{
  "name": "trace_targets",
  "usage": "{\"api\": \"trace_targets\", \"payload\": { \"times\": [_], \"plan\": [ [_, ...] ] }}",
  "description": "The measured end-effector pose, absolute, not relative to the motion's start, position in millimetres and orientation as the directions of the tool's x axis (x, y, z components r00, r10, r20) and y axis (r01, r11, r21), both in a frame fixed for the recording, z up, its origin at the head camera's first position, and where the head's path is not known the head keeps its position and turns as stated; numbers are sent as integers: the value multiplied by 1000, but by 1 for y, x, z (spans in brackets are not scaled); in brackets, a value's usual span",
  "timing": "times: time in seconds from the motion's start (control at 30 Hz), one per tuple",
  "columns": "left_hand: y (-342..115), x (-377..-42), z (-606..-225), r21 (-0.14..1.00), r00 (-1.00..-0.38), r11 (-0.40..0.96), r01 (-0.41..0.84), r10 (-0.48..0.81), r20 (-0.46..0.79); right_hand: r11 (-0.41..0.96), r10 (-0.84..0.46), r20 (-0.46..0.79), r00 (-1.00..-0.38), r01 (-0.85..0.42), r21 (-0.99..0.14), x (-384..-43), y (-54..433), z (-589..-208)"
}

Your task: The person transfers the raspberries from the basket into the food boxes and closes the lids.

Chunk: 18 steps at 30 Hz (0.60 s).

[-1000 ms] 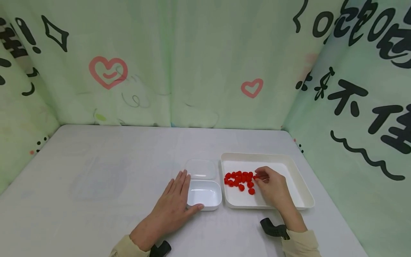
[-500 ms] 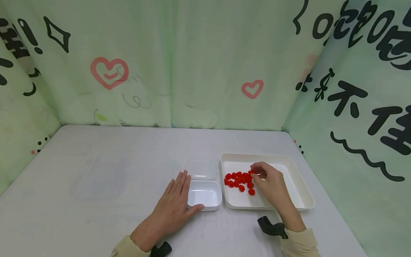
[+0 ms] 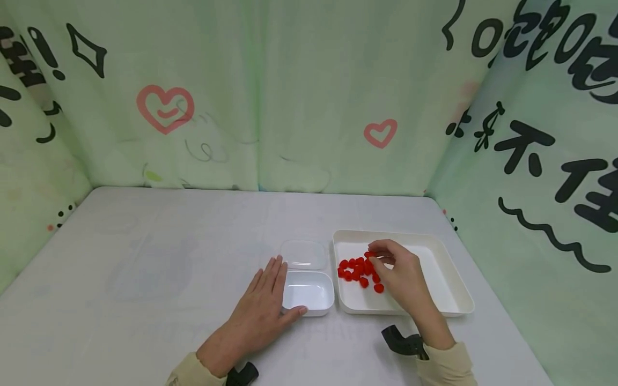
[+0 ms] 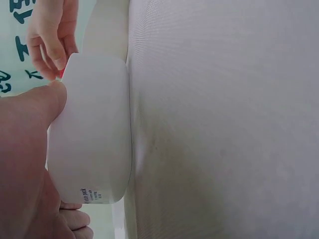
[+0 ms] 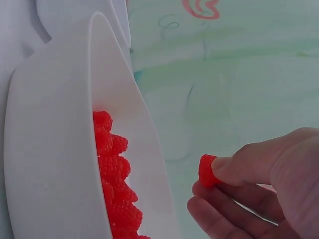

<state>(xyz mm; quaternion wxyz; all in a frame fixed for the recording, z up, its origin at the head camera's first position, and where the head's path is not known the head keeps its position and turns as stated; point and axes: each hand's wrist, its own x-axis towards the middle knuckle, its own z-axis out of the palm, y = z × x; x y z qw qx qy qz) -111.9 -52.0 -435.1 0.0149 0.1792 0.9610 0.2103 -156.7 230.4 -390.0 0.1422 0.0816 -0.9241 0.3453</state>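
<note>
white table (image 3: 169,257) under the tray (image 3: 445,271), green curtain (image 3: 304,80) behind; right hand (image 3: 402,272) pinches a red raspberry (image 5: 205,172) over the tray; straight-fingered left hand (image 3: 260,311) touches the box (image 3: 310,292) left of the tray

We wear pale beige fabric: the left sleeve (image 3: 193,372) toward seven o'clock, the right sleeve (image 3: 445,366) toward five. Beside them show a black left wrist piece (image 3: 244,374) and a bent black right wrist piece (image 3: 403,343).

A white table (image 3: 193,246) carries a tray (image 3: 446,281) and, just beside it, a box (image 3: 309,291) and clear lid (image 3: 303,253)
</note>
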Motion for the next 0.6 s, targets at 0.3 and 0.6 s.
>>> {"api": "trace_targets", "payload": {
  "times": [0.3,0.6],
  "plan": [
    [-52,-111,-435,396,-935,852,341,351,51,706,-137,343,-929,-334,-625,-151,214,-386],
    [-51,-111,-434,396,-934,850,348,353,62,618,-237,382,-893,-442,-650,-144,198,-385]
  ]
}}
